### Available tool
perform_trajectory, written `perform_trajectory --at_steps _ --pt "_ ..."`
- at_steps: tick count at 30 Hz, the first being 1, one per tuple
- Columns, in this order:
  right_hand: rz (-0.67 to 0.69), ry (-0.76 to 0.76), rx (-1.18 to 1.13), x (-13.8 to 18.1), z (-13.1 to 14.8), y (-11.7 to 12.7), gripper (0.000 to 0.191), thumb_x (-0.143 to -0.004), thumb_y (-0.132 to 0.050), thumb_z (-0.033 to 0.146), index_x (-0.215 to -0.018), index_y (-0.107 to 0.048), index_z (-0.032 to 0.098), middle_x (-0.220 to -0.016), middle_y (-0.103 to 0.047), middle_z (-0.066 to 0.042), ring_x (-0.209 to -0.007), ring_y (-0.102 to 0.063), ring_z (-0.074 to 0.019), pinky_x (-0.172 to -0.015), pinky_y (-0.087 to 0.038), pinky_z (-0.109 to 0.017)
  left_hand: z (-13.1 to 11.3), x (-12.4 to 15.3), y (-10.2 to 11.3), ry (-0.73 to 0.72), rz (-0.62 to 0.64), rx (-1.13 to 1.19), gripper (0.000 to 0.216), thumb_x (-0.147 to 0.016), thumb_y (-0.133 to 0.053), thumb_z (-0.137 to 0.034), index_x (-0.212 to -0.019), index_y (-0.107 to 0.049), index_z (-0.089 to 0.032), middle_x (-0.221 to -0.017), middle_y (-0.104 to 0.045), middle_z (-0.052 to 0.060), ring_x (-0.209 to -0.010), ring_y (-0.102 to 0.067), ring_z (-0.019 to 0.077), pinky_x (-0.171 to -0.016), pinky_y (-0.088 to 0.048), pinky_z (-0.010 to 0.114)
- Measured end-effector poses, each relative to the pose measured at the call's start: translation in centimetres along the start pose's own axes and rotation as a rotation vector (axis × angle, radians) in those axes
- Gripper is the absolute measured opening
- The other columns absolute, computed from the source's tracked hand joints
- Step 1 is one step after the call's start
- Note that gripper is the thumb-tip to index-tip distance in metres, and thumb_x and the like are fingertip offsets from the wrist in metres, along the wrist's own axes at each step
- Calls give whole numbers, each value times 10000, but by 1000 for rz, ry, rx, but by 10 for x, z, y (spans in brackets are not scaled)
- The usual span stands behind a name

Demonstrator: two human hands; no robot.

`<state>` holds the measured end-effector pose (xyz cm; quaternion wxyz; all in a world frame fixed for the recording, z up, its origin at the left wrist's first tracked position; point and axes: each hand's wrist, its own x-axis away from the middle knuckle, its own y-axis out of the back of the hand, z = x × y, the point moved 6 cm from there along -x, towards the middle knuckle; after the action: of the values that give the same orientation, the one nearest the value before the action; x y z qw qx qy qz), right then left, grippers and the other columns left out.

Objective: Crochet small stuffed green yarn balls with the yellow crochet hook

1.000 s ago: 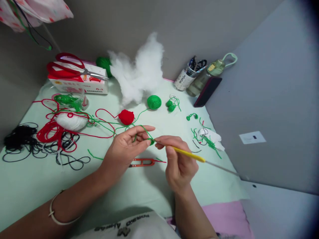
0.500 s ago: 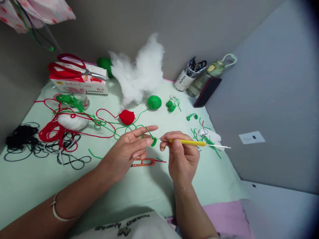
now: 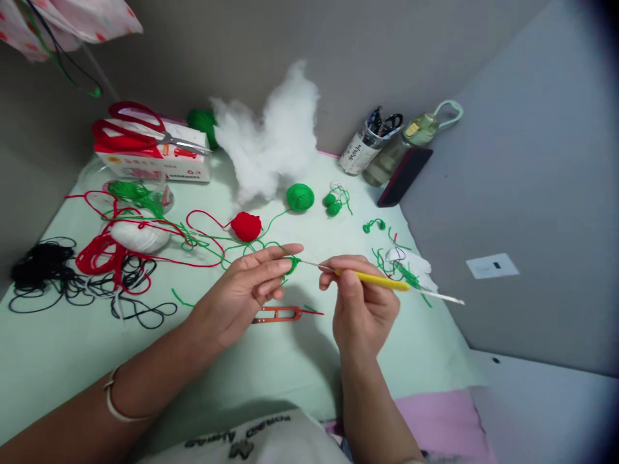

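Note:
Between the thumb and fingers of my left hand (image 3: 242, 290) is a small green crochet piece (image 3: 292, 265); its index finger is stretched out with green yarn near it. My right hand (image 3: 363, 306) grips a crochet hook (image 3: 380, 280) with a yellow handle and metal ends. The hook's thin left tip reaches the edge of the green piece; whether it sits in a loop is too small to tell. A green yarn ball (image 3: 300, 198) lies beyond the hands, its strand trailing left toward my left hand. Below the hands lie orange thread snips (image 3: 278, 314), partly covered by my left hand.
A red yarn ball (image 3: 246, 227), white stuffing (image 3: 271, 138) and small green crocheted bits (image 3: 333, 203) lie behind the hands. Tangled black yarn (image 3: 41, 270) and red yarn spread left. Red scissors (image 3: 140, 132) rest on a box. A pen cup (image 3: 358, 151) and bottle (image 3: 387, 158) stand back right.
My right hand has moved slightly right and down with the hook, whose far end now dips lower. The green piece sits closer in against my left fingers.

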<state>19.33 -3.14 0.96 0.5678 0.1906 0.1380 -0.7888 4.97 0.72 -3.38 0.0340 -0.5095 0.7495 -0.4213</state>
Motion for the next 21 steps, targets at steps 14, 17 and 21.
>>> perform_trajectory --at_steps 14,17,21 --pt "65 -237 -271 0 -17 -6 191 -1018 -558 246 -993 -746 224 -958 -750 -32 -755 -681 -125 -709 -571 -292 -1 3 4 -107 -8 -239 258 -845 -784 -279 -1101 -776 -313 -916 -616 -29 -883 -619 122 -866 -469 261" --pt "74 -257 -292 -1 -17 -6 203 -1028 -538 270 -977 -728 218 -932 -750 -34 -745 -684 -130 -699 -585 -296 -2 4 3 -103 -3 -249 233 -859 -766 -281 -1089 -778 -312 -910 -619 -25 -882 -609 122 -846 -456 252" --pt "68 -182 -207 0 -9 -5 207 -1028 -527 252 -992 -726 210 -937 -743 -46 -764 -696 -146 -702 -593 -317 -5 4 4 -145 -19 -288 229 -847 -783 -286 -1074 -786 -311 -886 -612 -23 -867 -578 116 -821 -443 236"
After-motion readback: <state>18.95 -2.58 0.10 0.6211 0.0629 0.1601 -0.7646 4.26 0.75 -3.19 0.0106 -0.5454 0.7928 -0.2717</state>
